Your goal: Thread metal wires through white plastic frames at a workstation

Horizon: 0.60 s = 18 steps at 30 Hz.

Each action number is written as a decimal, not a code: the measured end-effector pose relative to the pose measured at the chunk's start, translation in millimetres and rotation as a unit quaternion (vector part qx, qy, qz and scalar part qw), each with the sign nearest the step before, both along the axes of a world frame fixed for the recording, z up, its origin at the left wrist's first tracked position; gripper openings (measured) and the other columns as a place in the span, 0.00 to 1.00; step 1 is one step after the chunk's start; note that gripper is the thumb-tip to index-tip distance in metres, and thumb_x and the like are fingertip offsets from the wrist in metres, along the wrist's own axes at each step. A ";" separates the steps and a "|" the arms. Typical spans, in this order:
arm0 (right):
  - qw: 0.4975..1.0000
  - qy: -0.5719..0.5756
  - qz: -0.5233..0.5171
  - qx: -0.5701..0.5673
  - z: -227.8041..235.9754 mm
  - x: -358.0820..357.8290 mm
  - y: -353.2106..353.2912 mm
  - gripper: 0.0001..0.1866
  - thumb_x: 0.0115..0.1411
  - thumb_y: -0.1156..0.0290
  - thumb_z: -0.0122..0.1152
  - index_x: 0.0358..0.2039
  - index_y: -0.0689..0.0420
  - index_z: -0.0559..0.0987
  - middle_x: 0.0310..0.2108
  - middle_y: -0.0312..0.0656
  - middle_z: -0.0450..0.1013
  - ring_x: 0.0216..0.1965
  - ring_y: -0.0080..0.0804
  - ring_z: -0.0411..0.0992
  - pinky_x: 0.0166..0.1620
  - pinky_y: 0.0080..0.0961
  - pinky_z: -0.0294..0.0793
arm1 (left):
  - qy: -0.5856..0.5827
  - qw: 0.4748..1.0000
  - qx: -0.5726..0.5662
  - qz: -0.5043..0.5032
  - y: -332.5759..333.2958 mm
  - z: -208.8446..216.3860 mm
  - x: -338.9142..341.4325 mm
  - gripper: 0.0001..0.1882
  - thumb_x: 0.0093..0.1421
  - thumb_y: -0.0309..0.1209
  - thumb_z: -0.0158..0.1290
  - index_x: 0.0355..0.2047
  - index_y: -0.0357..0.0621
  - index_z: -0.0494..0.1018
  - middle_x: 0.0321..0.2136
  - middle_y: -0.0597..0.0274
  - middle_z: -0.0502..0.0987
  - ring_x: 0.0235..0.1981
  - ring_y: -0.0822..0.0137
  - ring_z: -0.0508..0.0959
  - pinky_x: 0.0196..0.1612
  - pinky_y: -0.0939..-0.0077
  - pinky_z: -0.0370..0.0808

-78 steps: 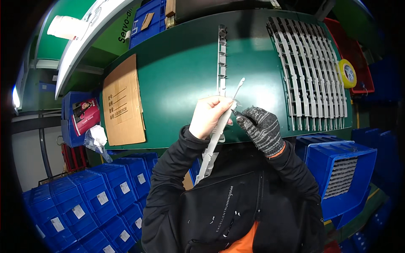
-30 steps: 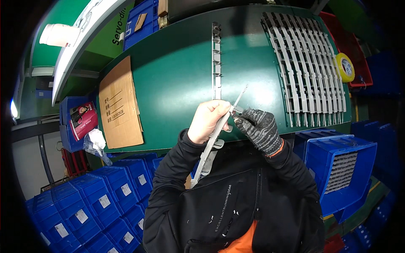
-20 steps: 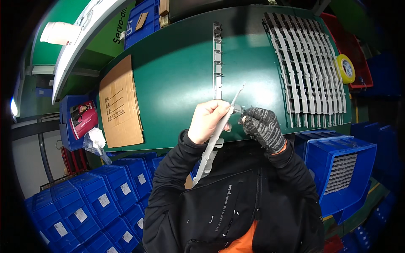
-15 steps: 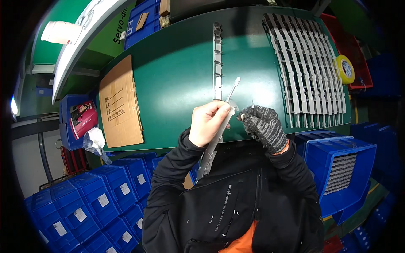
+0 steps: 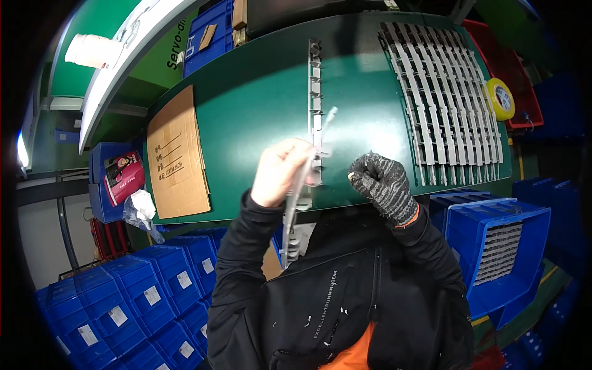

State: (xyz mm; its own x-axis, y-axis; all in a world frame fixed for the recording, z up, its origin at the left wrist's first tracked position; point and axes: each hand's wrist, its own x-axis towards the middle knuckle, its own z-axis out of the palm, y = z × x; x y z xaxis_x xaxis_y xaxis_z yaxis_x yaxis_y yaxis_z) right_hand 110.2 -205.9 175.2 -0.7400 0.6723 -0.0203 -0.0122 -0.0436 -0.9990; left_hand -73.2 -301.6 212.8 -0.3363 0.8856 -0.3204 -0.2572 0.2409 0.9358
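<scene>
My bare left hand (image 5: 279, 172) is closed round a long grey plastic strip (image 5: 291, 225), blurred by motion. The strip slants from above the table's near edge down toward my jacket, and small tabs show along its lower part. Apart from it on the right, my right hand (image 5: 387, 188), in a dark grey knitted glove, has its fingers curled into a pinch; whatever they may hold is too small to make out. Another grey strip with clips (image 5: 316, 89) lies lengthwise on the green table (image 5: 253, 105), just beyond my left hand.
Several similar strips (image 5: 441, 102) lie side by side at the right, next to a yellow tape roll (image 5: 501, 98). Flattened cardboard (image 5: 176, 154) covers the table's left end. Blue crates (image 5: 145, 296) stack at lower left; a blue bin (image 5: 530, 246) with grey parts stands at right.
My left hand has moved left with the strip, turning it more upright and away from my right hand. The gloved right hand has stayed nearly in place, fingers curled tighter.
</scene>
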 end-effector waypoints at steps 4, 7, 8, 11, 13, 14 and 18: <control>0.984 -0.030 -0.038 -0.173 -10.9 6.6 6.2 0.08 0.54 0.69 0.58 0.24 0.60 0.74 0.15 0.32 0.66 0.17 0.15 0.63 0.22 0.16 0.63 | 0.224 0.958 0.158 0.085 -31.0 85.0 -63.4 0.14 0.61 0.37 0.38 0.27 0.38 0.66 0.14 0.69 0.62 0.15 0.77 0.62 0.21 0.81 0.62; 0.961 -0.012 0.004 -0.276 -11.6 3.2 1.9 0.09 0.55 0.67 0.57 0.25 0.60 0.73 0.15 0.32 0.66 0.16 0.15 0.63 0.20 0.15 0.62 | 0.094 0.923 0.359 0.099 -93.9 182.0 -83.6 0.15 0.59 0.31 0.41 0.15 0.49 0.58 0.11 0.73 0.56 0.23 0.75 0.55 0.34 0.77 0.57; 0.949 -0.012 0.010 -0.316 -21.6 0.7 0.7 0.10 0.55 0.66 0.55 0.30 0.62 0.73 0.18 0.36 0.70 0.16 0.19 0.67 0.16 0.13 0.61 | 0.048 0.915 0.392 0.080 -108.1 197.0 -91.2 0.18 0.54 0.25 0.42 0.09 0.51 0.52 0.11 0.73 0.55 0.23 0.75 0.55 0.34 0.77 0.56; 0.925 0.013 0.022 -0.379 -33.6 -16.0 -4.3 0.14 0.56 0.66 0.54 0.37 0.63 0.71 0.27 0.42 0.73 0.18 0.24 0.71 0.13 0.10 0.60 | 0.060 0.835 0.504 0.214 -145.6 184.0 -108.6 0.18 0.44 0.23 0.46 0.07 0.52 0.49 0.11 0.70 0.54 0.24 0.73 0.55 0.35 0.77 0.55; 0.909 0.033 0.031 -0.414 -47.4 -25.4 -2.1 0.16 0.56 0.67 0.54 0.42 0.63 0.68 0.34 0.46 0.73 0.20 0.27 0.73 0.11 0.09 0.59 | 0.071 0.768 0.513 0.377 -130.8 144.9 -101.3 0.15 0.42 0.24 0.47 0.07 0.48 0.52 0.11 0.68 0.51 0.24 0.70 0.57 0.35 0.75 0.56; 0.888 0.063 0.006 -0.456 -48.0 -28.5 0.5 0.16 0.56 0.67 0.53 0.43 0.63 0.68 0.34 0.47 0.73 0.20 0.27 0.73 0.11 0.10 0.58 | -0.006 0.807 0.531 0.258 -117.0 128.9 -95.7 0.16 0.43 0.25 0.48 0.08 0.48 0.53 0.11 0.69 0.52 0.23 0.71 0.57 0.34 0.75 0.56; 0.831 0.145 -0.111 -0.525 -55.7 -27.6 29.0 0.15 0.59 0.65 0.48 0.43 0.60 0.67 0.33 0.45 0.73 0.20 0.26 0.72 0.10 0.10 0.57 | -0.156 0.787 0.534 0.266 -69.5 42.0 -71.9 0.16 0.46 0.28 0.54 0.10 0.51 0.57 0.09 0.74 0.53 0.20 0.76 0.59 0.30 0.80 0.57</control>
